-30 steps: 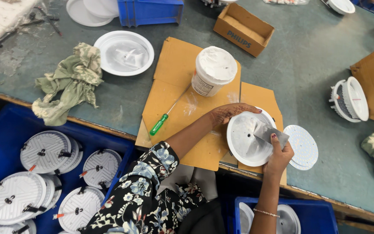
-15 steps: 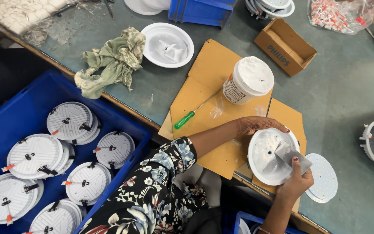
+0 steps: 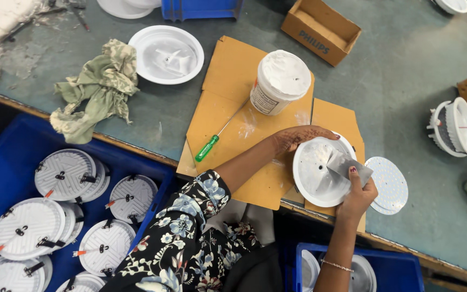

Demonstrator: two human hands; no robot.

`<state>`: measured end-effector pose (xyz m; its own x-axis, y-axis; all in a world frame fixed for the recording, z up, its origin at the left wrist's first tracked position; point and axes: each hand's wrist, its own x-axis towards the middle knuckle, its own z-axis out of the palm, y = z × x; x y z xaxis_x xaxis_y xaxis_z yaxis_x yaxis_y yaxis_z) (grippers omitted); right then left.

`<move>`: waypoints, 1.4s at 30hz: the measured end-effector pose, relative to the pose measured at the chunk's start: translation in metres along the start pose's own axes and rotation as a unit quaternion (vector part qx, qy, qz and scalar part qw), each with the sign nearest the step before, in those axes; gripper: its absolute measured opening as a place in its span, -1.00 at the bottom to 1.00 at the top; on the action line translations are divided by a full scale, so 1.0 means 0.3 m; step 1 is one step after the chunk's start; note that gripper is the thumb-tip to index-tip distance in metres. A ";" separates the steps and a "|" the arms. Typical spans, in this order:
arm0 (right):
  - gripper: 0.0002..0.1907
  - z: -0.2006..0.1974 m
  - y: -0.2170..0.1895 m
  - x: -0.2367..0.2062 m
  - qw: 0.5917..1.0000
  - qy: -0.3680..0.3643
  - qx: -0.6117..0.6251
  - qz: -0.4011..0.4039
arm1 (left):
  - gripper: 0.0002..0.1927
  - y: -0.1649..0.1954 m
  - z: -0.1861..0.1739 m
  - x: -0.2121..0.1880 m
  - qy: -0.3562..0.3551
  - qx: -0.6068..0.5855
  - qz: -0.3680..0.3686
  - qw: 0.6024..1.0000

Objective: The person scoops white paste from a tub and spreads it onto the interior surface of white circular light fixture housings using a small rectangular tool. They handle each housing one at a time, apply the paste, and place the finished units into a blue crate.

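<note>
Nearby, blue crate (image 3: pixel 6 162) of white lamp housings (image 3: pixel 63 173), tub (image 3: pixel 279 81) of white paste

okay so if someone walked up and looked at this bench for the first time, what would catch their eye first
Probably the two hands at the near edge: the left hand steadies a round white housing while the right hand presses a flat grey scraper into it. Next, the white paste tub on the orange cardboard, and the blue crate of white housings at left.
</note>
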<state>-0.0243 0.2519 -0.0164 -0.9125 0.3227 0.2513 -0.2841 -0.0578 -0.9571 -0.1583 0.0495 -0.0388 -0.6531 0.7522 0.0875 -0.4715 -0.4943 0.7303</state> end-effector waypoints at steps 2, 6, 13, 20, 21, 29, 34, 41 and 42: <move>-0.82 0.000 -0.004 0.001 1.000 -0.005 0.010 0.002 | -0.53 0.013 0.019 -0.011 0.011 0.015 -0.001 1.000; -0.83 0.002 -0.013 0.002 1.000 -0.007 0.017 0.004 | -0.51 0.028 0.041 -0.022 0.047 0.049 -0.026 0.997; -0.84 -0.005 -0.008 0.011 1.000 -0.007 0.008 -0.002 | -0.50 0.018 0.030 0.011 0.042 0.059 -0.044 0.996; -0.86 -0.011 -0.010 0.014 1.000 -0.007 0.010 -0.012 | -0.49 0.035 0.050 0.001 0.049 0.064 -0.055 0.995; -0.86 -0.011 -0.012 0.013 1.000 -0.008 0.012 -0.009 | -0.49 0.041 0.058 -0.007 0.047 0.066 -0.054 0.995; -0.85 -0.010 -0.017 0.026 1.000 0.001 0.012 0.000 | -0.45 0.068 0.104 -0.040 0.040 0.030 -0.029 0.998; -0.85 -0.023 -0.007 0.025 1.000 0.001 0.020 0.006 | -0.44 0.070 0.092 -0.024 0.091 0.073 -0.065 0.991; -0.78 0.052 -0.198 0.091 0.989 0.097 0.038 -0.106 | -0.52 0.053 0.064 -0.013 0.049 0.008 -0.041 0.998; -0.78 0.077 -0.261 0.123 0.989 0.070 0.019 -0.127 | -0.52 0.053 0.062 -0.009 0.048 0.005 -0.035 0.998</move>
<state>-0.0426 0.2465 0.0711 -0.7610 0.4593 0.4581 -0.5127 0.0069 -0.8586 -0.1530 0.0477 -0.0148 -0.6721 0.7399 -0.0288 -0.5132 -0.4374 0.7385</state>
